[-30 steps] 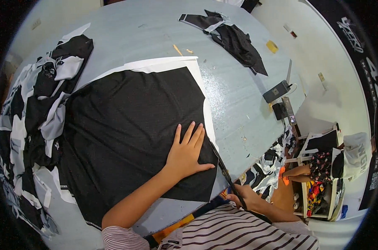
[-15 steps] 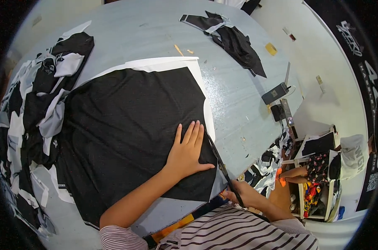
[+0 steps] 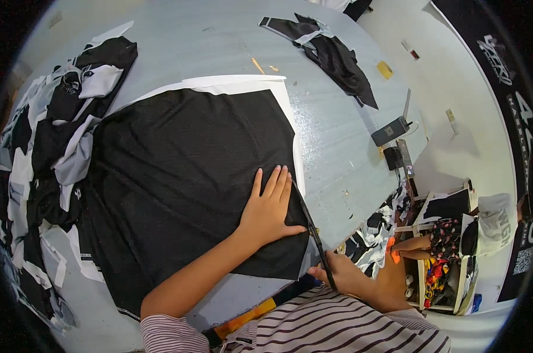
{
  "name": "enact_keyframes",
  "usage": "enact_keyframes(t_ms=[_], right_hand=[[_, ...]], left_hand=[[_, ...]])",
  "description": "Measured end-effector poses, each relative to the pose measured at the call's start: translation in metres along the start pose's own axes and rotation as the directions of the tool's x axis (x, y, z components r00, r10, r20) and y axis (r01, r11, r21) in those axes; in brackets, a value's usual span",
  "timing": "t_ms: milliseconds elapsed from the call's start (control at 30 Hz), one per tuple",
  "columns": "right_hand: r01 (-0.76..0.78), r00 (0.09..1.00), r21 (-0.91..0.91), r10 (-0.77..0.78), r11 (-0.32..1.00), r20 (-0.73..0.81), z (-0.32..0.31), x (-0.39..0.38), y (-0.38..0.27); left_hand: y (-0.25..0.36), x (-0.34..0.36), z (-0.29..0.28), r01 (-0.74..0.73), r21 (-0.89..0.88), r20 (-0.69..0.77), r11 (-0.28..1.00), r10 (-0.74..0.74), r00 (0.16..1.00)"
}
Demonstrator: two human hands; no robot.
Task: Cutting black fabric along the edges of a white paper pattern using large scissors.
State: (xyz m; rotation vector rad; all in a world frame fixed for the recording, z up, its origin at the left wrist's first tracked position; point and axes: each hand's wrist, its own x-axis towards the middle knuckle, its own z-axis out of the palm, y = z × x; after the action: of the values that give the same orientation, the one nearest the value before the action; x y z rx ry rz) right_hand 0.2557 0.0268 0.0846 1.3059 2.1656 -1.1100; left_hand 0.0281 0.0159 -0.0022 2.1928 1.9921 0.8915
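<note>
One left hand (image 3: 270, 206) is pressing black cloth (image 3: 184, 159) onto the table (image 3: 348, 147), fingers apart.
Right hand (image 3: 348, 276), clamped on scissors (image 3: 317, 240), is shifting slightly inward; they are seemingly keeping to the cloth's right edge.

Dark scissors (image 3: 308, 216) slant along wrinkled black fabric (image 3: 184, 159)

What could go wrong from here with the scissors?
The left hand lies flat with its fingertips close to the scissors, so a finger might get nicked.

The black cloth is wrinkled, so a cut could run uneven.

A white layer shows beneath; the blades might catch it too.
</note>
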Motion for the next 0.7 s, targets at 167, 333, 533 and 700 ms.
enact_keyframes(t_ms=[167,333,533,700], right_hand=[[-0.023,1.0,0.041,0.024,0.999,-0.016,0.0,-0.003,-0.007],[0.007,0.998,0.071,-0.003,0.997,-0.063,0.007,-0.004,-0.004],[0.146,0.979,0.158,-0.12,0.977,-0.165,0.018,-0.008,0.0],[0.04,0.995,0.121,-0.028,0.992,-0.098,0.017,-0.005,0.01]], left_hand=[[-0.001,-0.001,0.0,0.005,0.004,-0.003,1.0,-0.005,1.0],[0.0,-0.001,0.0,0.012,0.019,-0.014,1.0,-0.012,1.0],[0.001,-0.002,0.001,0.018,0.005,-0.004,1.0,-0.018,1.0],[0.002,-0.002,-0.001,0.006,0.01,-0.01,1.0,-0.006,1.0]])
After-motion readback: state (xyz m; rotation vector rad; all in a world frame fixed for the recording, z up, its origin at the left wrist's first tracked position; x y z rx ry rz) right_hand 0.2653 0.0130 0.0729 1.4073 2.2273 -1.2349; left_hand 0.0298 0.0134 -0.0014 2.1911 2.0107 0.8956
